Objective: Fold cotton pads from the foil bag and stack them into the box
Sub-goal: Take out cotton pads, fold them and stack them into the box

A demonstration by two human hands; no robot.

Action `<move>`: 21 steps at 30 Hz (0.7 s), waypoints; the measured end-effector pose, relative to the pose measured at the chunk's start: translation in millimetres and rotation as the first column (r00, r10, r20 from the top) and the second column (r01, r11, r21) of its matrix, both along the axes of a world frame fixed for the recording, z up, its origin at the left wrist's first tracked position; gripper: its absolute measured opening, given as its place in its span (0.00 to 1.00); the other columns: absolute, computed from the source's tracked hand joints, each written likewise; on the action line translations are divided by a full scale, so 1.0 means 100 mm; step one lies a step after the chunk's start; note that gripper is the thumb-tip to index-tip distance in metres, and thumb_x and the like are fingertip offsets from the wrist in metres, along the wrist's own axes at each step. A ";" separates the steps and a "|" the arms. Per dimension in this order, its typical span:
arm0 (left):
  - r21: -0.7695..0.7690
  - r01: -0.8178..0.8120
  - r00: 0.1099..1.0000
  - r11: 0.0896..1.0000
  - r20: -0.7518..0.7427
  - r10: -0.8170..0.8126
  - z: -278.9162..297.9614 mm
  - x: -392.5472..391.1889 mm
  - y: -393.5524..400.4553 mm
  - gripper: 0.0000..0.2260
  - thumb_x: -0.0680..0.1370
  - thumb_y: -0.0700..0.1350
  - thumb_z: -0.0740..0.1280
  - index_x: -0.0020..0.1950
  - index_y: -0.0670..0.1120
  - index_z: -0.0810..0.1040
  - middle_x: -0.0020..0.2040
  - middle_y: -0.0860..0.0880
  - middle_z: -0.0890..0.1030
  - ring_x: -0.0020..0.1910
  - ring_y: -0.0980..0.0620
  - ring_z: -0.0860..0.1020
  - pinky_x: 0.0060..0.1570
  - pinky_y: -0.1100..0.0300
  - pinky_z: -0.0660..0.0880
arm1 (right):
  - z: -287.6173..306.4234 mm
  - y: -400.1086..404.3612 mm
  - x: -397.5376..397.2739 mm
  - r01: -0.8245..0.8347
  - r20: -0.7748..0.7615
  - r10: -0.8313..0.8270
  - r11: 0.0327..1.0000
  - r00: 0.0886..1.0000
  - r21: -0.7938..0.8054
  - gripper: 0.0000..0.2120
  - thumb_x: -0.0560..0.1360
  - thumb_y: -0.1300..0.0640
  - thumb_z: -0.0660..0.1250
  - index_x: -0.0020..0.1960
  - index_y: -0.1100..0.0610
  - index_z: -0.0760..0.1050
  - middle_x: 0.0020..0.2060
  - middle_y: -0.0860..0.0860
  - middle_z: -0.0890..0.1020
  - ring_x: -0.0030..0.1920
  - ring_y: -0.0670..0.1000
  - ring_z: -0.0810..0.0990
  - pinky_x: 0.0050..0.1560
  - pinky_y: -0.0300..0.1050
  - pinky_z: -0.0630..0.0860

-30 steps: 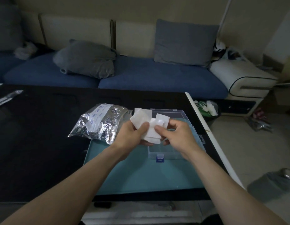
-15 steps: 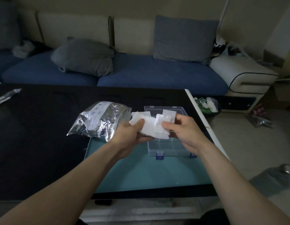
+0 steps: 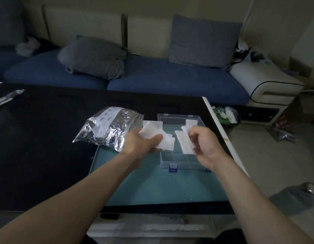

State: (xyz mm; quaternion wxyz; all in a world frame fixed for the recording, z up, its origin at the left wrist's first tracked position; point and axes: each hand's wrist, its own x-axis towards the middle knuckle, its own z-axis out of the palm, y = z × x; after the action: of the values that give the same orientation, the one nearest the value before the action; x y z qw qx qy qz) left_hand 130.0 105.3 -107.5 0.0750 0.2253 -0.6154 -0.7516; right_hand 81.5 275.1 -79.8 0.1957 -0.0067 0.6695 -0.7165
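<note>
Two bare forearms reached forward over the teal mat (image 3: 152, 187) lying on the black glossy table (image 3: 38, 155). The left hand (image 3: 140, 144) held a small fan of white square cotton pads (image 3: 152, 132), thumb pressed across them with the fingers curled beneath. The right hand (image 3: 205, 145) pinched a separate white cotton pad (image 3: 184, 142) between thumb and curled fingers, apart from the left bunch. Both hands hovered above the clear plastic compartment box (image 3: 179, 159) with blue latches, its lid open. Just left of it lay the crumpled silver foil bag (image 3: 107, 129), mouth toward the hands. Beyond the table stood a blue sofa (image 3: 170, 80) with grey cushions (image 3: 94, 57).
</note>
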 end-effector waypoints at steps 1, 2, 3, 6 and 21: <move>-0.001 0.011 1.000 1.000 -0.013 -0.011 0.01 0.00 0.01 0.11 0.73 0.33 0.74 0.53 0.39 0.78 0.49 0.43 0.82 0.39 0.48 0.83 0.37 0.55 0.83 | 0.00 -0.04 0.03 -0.026 -0.011 0.027 0.998 1.000 0.055 0.12 0.77 0.65 0.57 0.35 0.59 0.71 0.23 0.48 0.74 0.23 0.45 0.73 0.25 0.39 0.66; -0.009 0.024 0.999 1.000 -0.024 -0.025 0.02 0.01 0.02 0.09 0.73 0.32 0.73 0.50 0.40 0.78 0.48 0.44 0.82 0.38 0.49 0.83 0.37 0.54 0.83 | 0.00 -0.08 0.06 -0.066 -0.030 0.070 0.991 0.997 0.116 0.13 0.78 0.62 0.58 0.36 0.59 0.72 0.23 0.48 0.74 0.21 0.44 0.72 0.24 0.38 0.64; -0.018 0.042 0.999 0.999 -0.033 -0.042 0.03 0.02 0.03 0.09 0.73 0.32 0.73 0.49 0.41 0.78 0.46 0.44 0.82 0.38 0.50 0.83 0.37 0.53 0.83 | 0.00 -0.12 0.08 -0.106 -0.071 0.122 0.974 0.990 0.199 0.13 0.80 0.57 0.61 0.38 0.59 0.75 0.25 0.49 0.76 0.22 0.44 0.73 0.24 0.38 0.64; -0.031 0.130 0.989 0.991 -0.061 -0.132 0.06 0.05 0.02 0.09 0.76 0.34 0.71 0.56 0.37 0.78 0.47 0.42 0.84 0.40 0.48 0.85 0.40 0.52 0.84 | -0.06 -0.14 0.05 -0.081 -0.290 0.258 0.858 0.922 0.507 0.13 0.71 0.45 0.77 0.44 0.54 0.80 0.35 0.47 0.84 0.33 0.44 0.82 0.32 0.38 0.73; -0.052 0.167 0.984 0.985 -0.053 -0.170 0.09 0.16 -0.13 0.02 0.78 0.36 0.69 0.48 0.37 0.80 0.38 0.42 0.85 0.34 0.46 0.85 0.35 0.59 0.82 | 0.00 -0.14 0.10 -0.118 -0.104 0.129 0.987 0.986 0.105 0.05 0.75 0.60 0.74 0.50 0.59 0.81 0.33 0.52 0.86 0.34 0.47 0.84 0.33 0.38 0.77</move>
State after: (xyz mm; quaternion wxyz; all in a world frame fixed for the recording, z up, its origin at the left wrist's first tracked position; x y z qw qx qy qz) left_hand 145.5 92.1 -98.3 0.0340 0.1490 -0.6473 -0.7467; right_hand 91.2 261.1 -79.5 0.2027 -0.0783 0.7120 -0.6677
